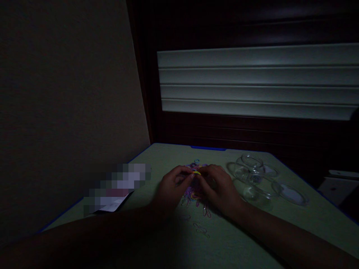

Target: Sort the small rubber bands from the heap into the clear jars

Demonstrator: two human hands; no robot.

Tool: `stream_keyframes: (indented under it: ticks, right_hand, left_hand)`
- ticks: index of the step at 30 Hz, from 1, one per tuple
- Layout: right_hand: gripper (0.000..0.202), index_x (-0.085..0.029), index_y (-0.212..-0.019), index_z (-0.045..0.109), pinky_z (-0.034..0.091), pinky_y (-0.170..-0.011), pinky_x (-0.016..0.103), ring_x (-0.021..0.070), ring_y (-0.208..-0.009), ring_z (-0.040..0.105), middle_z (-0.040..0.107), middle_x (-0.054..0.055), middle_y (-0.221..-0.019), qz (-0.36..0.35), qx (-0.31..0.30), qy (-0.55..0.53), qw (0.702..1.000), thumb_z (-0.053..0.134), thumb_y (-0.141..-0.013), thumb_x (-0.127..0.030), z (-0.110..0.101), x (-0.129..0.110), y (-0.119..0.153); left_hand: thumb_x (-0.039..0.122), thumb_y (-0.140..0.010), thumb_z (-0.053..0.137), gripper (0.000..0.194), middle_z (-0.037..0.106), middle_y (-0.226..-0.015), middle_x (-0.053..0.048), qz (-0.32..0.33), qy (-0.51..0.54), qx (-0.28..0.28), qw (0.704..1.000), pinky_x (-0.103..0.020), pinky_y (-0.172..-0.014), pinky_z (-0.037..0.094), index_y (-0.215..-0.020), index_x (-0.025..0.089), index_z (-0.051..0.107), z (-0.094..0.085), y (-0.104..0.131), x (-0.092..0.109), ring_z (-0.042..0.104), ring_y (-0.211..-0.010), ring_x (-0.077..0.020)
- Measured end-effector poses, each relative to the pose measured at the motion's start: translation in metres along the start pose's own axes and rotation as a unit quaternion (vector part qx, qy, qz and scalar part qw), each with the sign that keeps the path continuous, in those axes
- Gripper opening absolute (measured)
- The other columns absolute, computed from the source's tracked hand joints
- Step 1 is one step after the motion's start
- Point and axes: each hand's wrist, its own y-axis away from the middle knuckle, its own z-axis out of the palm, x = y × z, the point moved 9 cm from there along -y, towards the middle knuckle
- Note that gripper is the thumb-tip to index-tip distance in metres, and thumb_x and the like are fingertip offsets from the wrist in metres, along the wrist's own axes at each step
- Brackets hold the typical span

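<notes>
Between the fingertips of my left hand (174,186) and my right hand (220,188) is a small yellow band (197,173), pinched from both sides. Both hands are held close together near the middle of the table. Under and around them lies a pile of colourful small bands (193,193), partly hidden by the fingers. Several loose bands (201,228) are scattered on the near side of the pile. The scene is dim, so fine details of the bands are hard to make out.
Clear round jars (252,161) stand on the right of the green table (168,157), with a round lid (290,193) beside them. A blurred flat item (114,203) lies at the left. A white box (336,190) is beyond the right edge.
</notes>
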Motion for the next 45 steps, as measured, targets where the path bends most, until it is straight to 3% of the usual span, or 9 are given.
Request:
stream_keyframes:
  ticks: [14, 27, 32, 41, 45]
  right_hand:
    - [0.015, -0.019, -0.092, 0.057, 0.039, -0.077, 0.031, 0.0160, -0.082, 0.054, 0.062, 0.004, -0.086, 0.000, 0.011, -0.002, 1.000, 0.046, -0.083, -0.023, -0.004, 0.004, -0.001]
    - [0.014, -0.018, -0.091, 0.057, 0.037, -0.074, 0.030, 0.0171, -0.081, 0.053, 0.061, 0.006, -0.085, -0.078, -0.054, 0.102, 0.990, 0.047, -0.081, -0.020, -0.009, -0.008, -0.011]
    - [0.016, -0.018, -0.092, 0.058, 0.036, -0.074, 0.030, 0.0175, -0.082, 0.053, 0.062, 0.006, -0.086, -0.128, -0.017, 0.184, 0.974, 0.046, -0.081, -0.019, -0.035, -0.016, -0.027]
    - [0.018, -0.021, -0.094, 0.058, 0.035, -0.075, 0.032, 0.0180, -0.083, 0.052, 0.062, 0.006, -0.087, -0.168, 0.138, 0.284, 0.934, 0.043, -0.084, -0.025, -0.108, -0.021, -0.042]
    - [0.018, -0.019, -0.093, 0.059, 0.034, -0.074, 0.031, 0.0177, -0.081, 0.052, 0.062, 0.007, -0.088, -0.176, 0.120, 0.338, 0.917, 0.043, -0.084, -0.025, -0.119, -0.012, -0.046]
  left_hand:
    - [0.026, -0.070, 0.059, 0.013, 0.061, -0.081, -0.001, -0.011, 0.015, -0.002, 1.000, -0.023, -0.071, 0.048, -0.079, 0.016, 0.056, 0.001, 0.000, -0.002, 0.059, -0.076, -0.0129]
    - [0.028, -0.069, 0.059, 0.015, 0.062, -0.078, -0.001, -0.018, 0.008, 0.006, 1.000, -0.023, -0.069, 0.048, -0.077, 0.016, 0.057, -0.001, 0.000, -0.005, 0.060, -0.074, -0.0137]
    - [0.030, -0.068, 0.059, 0.015, 0.063, -0.075, -0.001, -0.023, -0.010, 0.016, 1.000, -0.023, -0.068, 0.047, -0.074, 0.016, 0.059, -0.004, 0.001, -0.001, 0.059, -0.073, -0.0144]
    - [0.032, -0.068, 0.059, 0.018, 0.063, -0.074, -0.002, -0.037, -0.026, 0.017, 0.999, -0.023, -0.064, 0.047, -0.075, 0.015, 0.060, -0.005, 0.003, 0.000, 0.059, -0.072, -0.0152]
    - [0.033, -0.068, 0.059, 0.019, 0.063, -0.074, -0.002, -0.035, -0.039, 0.018, 0.998, -0.023, -0.064, 0.046, -0.074, 0.015, 0.060, -0.005, 0.003, 0.005, 0.059, -0.070, -0.0146]
